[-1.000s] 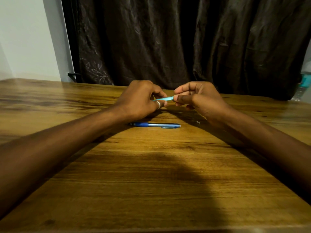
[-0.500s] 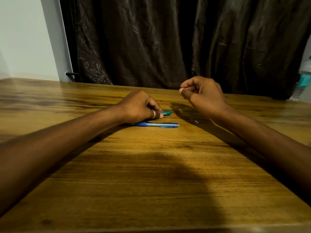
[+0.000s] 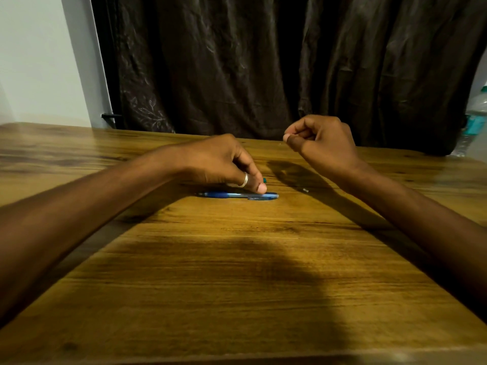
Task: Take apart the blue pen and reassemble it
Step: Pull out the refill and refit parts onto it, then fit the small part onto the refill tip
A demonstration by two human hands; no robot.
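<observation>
– Since the blue pen [image 3: 226, 195] lies flat on the table [image 3: 237, 285] with its long axis running left to right across my view, which hand do I send for it?

– The left. I see the left hand [image 3: 218, 164] right over the pen, knuckles up and fingers curled down. Its thumb tip is at the clip end, touching it or just beside it; I cannot tell which.

– Is it gripping anything?

– I cannot tell. A teal piece [image 3: 264, 180] peeks out just past the thumb, on the far side of the pen. Whether the fingers hold it or only cover it is hidden from me.

– And the right hand [image 3: 321, 143]?

– Raised off the table, well apart from the pen, beyond it and to the right. Its fingers are curled, thumb against forefinger. Nothing shows in that pinch, but something tiny could hide there.

– Anything loose nearby?

– A small shiny bit [image 3: 305, 190] lies on the wood between the pen's clip end and the right forearm. I take it for a pen part, though it is too small to be sure. A bottle [image 3: 474, 122] stands at the far right edge by the dark curtain [image 3: 237, 61].

– Then I would close the left across the barrel, from the near and far sides, and bring the right down to the clip end.
</observation>
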